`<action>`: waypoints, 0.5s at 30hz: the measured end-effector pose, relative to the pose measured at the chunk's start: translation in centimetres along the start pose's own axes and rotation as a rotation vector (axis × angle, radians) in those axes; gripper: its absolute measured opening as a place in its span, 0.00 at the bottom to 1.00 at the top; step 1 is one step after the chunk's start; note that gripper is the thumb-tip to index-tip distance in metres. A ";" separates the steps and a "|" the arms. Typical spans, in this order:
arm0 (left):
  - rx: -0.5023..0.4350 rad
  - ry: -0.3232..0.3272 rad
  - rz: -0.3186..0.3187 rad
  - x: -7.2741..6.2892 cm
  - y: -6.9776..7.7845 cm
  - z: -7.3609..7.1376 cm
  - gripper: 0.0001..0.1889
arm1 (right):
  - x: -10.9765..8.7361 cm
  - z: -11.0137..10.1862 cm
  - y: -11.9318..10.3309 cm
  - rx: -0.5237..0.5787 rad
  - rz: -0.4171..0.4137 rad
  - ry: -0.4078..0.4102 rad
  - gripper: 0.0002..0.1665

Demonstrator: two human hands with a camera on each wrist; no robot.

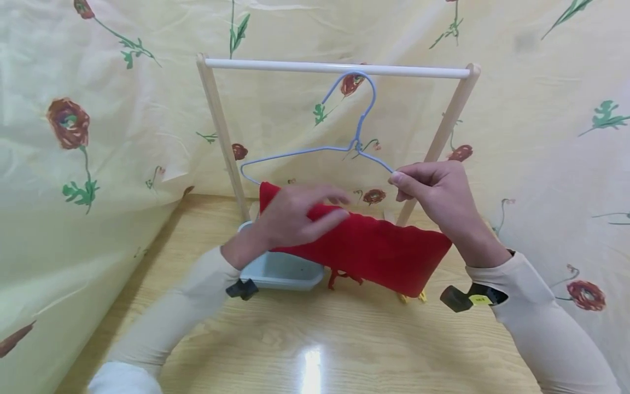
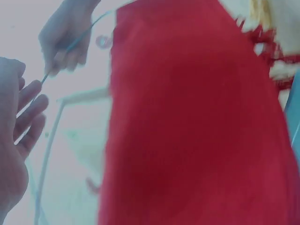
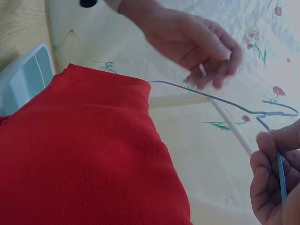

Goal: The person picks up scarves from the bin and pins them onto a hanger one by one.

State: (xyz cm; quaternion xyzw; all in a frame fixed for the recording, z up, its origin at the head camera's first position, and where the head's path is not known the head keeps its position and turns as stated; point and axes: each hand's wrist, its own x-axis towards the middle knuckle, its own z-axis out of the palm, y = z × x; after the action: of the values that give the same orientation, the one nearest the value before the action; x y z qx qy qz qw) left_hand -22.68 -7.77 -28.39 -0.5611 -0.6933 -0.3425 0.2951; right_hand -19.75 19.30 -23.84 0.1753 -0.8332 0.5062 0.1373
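Observation:
A thin blue clothes hanger [image 1: 360,128] is held up at a tilt, its hook close to the rack's rail in the head view. My right hand [image 1: 438,197] pinches the hanger's right shoulder between thumb and fingers, which the right wrist view also shows on the blue wire [image 3: 281,176]. Over the hanger's lower part hangs a folded red cloth [image 1: 379,251], sloping down to the right. In front of the cloth's left part, my left hand [image 1: 295,216] is blurred, with loosely bent fingers and nothing in them. The hanger's bottom bar is hidden by the cloth.
Behind the hanger stands a rack with a white rail [image 1: 275,65] and wooden posts [image 1: 223,131]. On the wood-look surface below are a light blue tub [image 1: 280,273], a small red item [image 1: 339,278] and bits of yellow [image 1: 403,298]. Flowered sheeting [image 1: 123,109] surrounds the area.

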 end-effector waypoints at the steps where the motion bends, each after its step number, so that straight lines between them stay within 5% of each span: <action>1: 0.018 0.046 0.009 -0.1 -0.3 -0.9 0.14 | 0.0 -0.1 0.0 -0.002 0.003 0.000 0.09; 4: 0.094 0.165 0.011 -0.1 -1.4 -3.3 0.13 | 0.0 -0.2 0.0 -0.008 0.007 0.002 0.09; 7: 0.149 0.187 -0.047 -0.2 -2.4 -5.3 0.17 | 0.0 -0.3 0.1 -0.007 0.009 -0.001 0.09; 15: -0.002 -0.074 -0.410 -0.3 -3.7 -7.4 0.23 | -0.3 -0.1 0.2 0.008 0.009 -0.017 0.06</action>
State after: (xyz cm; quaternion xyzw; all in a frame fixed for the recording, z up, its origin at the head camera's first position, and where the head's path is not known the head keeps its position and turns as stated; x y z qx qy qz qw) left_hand -26.04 -14.37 -24.82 -0.4209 -0.8029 -0.3753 0.1931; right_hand -19.54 19.56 -24.05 0.1761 -0.8332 0.5085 0.1274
